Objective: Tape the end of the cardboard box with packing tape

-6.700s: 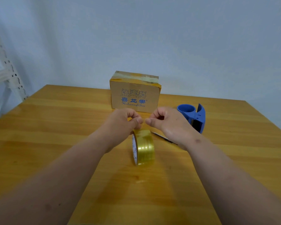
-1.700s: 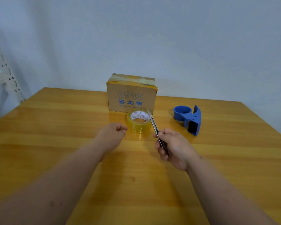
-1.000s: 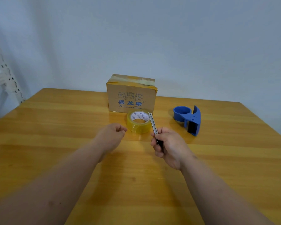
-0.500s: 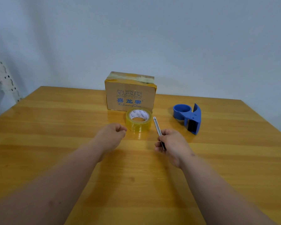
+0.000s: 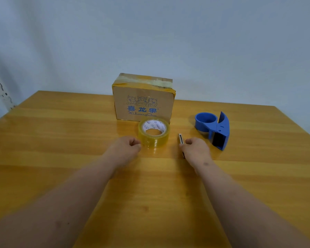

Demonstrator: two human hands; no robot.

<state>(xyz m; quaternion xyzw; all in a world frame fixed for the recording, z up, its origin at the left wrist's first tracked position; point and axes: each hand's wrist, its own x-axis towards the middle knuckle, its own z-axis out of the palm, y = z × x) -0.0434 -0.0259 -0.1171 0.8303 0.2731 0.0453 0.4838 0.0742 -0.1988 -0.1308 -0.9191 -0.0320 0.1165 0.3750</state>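
Now our two forearms reach out over the bare wooden worktop (image 5: 61,140), and we take the roll as our landmark: the translucent yellow roll of packing tape (image 5: 153,132) lying flat on its side, white core upward.

Just to its near left, our left hand (image 5: 124,148) rests curled into a loose fist, knuckles almost touching the roll; whether a strip of tape is pinched inside it we cannot tell. To the near right of the roll, our right hand (image 5: 195,149) is down on the worktop, fingers folded over the slim black-and-silver utility knife (image 5: 181,142), whose tip pokes out ahead of the hand. Half a second ago that knife was raised and angled in our grip; it now lies low against the wood, so we judge it is being set down and the cutting is finished.

Further right of the roll stands the blue plastic tape dispenser (image 5: 213,130), empty and untouched across these seconds. Directly behind the roll, nearly touching it, sits the brown cardboard box (image 5: 144,104) with blue printed characters, upright, old tape along its top edges. We judge the next step is bringing tape to the box's end.
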